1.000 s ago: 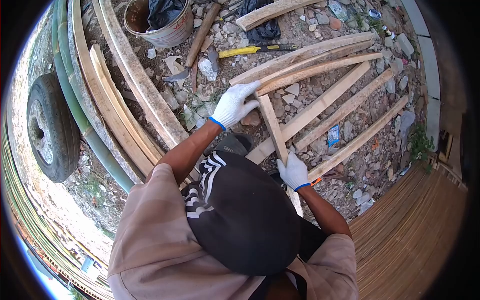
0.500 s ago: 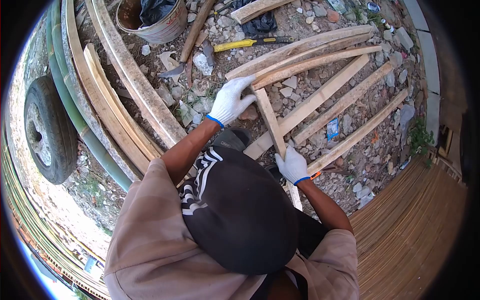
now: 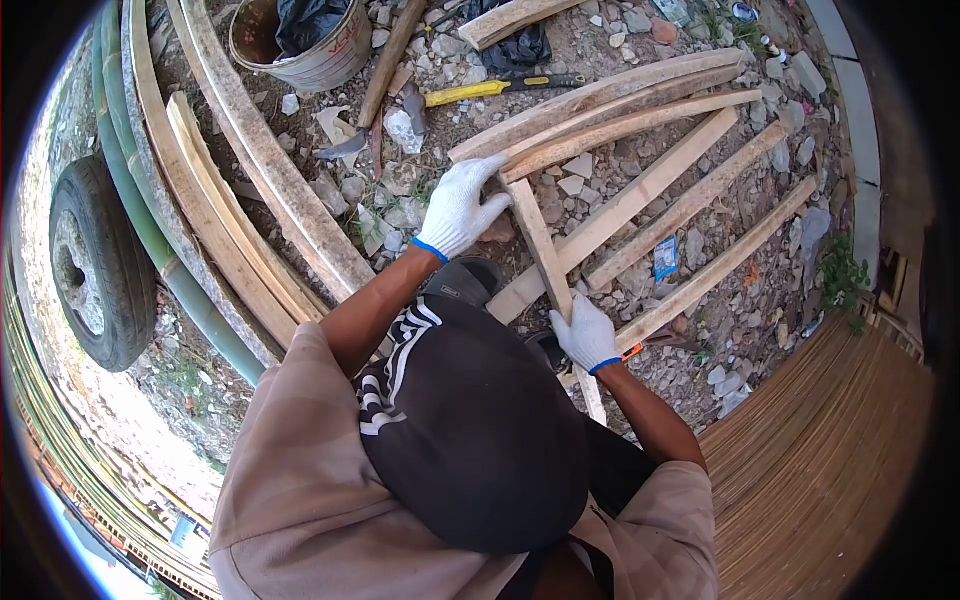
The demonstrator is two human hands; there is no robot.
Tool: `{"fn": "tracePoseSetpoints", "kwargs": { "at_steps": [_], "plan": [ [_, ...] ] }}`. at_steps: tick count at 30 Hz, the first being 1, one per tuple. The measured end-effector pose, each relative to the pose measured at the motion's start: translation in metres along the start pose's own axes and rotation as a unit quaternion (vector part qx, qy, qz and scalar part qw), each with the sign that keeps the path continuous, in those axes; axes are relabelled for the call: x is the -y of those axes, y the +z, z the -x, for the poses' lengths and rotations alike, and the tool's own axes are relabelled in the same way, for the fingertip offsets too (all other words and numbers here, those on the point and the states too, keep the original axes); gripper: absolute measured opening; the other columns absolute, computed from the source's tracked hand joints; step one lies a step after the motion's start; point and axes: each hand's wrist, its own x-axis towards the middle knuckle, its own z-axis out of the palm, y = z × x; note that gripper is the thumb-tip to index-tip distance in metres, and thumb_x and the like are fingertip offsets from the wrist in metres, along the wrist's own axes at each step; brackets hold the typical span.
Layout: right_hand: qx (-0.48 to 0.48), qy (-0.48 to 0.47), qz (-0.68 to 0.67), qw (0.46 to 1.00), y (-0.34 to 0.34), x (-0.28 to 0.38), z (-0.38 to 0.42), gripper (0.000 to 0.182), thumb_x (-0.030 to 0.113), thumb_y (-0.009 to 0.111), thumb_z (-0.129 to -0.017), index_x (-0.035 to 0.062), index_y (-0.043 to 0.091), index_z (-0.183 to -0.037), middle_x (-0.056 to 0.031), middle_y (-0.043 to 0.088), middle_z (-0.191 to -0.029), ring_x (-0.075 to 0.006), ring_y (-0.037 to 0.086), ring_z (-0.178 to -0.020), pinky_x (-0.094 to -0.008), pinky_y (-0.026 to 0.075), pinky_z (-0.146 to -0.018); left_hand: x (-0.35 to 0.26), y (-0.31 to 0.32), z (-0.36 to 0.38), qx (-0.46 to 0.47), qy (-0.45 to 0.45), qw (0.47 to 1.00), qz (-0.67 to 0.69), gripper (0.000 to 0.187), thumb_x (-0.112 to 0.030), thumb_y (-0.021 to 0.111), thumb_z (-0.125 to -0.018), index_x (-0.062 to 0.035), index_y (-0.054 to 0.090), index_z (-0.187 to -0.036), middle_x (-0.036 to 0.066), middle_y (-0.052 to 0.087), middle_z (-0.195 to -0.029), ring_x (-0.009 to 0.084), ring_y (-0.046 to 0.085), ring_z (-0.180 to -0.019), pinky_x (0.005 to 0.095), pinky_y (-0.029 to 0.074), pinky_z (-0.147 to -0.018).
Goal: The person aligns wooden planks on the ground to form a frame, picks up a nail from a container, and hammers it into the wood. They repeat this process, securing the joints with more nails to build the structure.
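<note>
My left hand (image 3: 458,208), in a white knit glove with a blue cuff, is curled around the near end of a wooden slat (image 3: 610,132), where it meets a crosswise wooden strip (image 3: 541,238). Lower down, my gloved right hand (image 3: 587,335) grips that same strip. The strip lies across the near end of a pale wooden slat (image 3: 640,202) and continues below my right hand. Its lower end is partly hidden by the capped head. Fingertips of both hands are partly covered.
A yellow-handled hammer (image 3: 467,94) and a machete-like blade (image 3: 343,148) lie on the rubble. Nearby are a bucket (image 3: 320,68) with a black bag, long planks (image 3: 265,160), green bamboo (image 3: 190,290) and a tire (image 3: 125,265). Bamboo slats (image 3: 830,440) stand at lower right.
</note>
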Motion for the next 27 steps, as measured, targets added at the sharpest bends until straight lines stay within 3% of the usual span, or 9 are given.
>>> {"fn": "tracePoseSetpoints", "kwargs": {
  "at_steps": [13, 27],
  "plan": [
    [-0.003, -0.007, 0.023, 1.000, 0.006, -0.006, -0.003, 0.044, 0.035, 0.067, -0.095, 0.0041, 0.057, -0.125, -0.0237, 0.069, -0.105, -0.0435, 0.069, -0.095, -0.0534, 0.055, -0.081, 0.004, 0.003, 0.002, 0.000, -0.007, 1.000, 0.001, 0.054, -0.024, 0.077, -0.085, -0.0085, 0.064, -0.136, 0.021, 0.068, -0.125, 0.0406, 0.061, -0.120, 0.0474, 0.049, -0.103],
    [-0.010, -0.005, -0.003, 1.000, -0.002, 0.004, -0.004, 0.036, 0.032, 0.067, -0.094, 0.0069, 0.061, -0.118, -0.0230, 0.070, -0.101, -0.0442, 0.069, -0.093, -0.0533, 0.055, -0.080, 0.010, 0.000, 0.001, 0.018, 0.003, 1.000, -0.011, 0.056, -0.025, 0.079, -0.088, -0.0107, 0.063, -0.139, 0.019, 0.067, -0.129, 0.0369, 0.062, -0.122, 0.0442, 0.051, -0.104]
  ]
}}
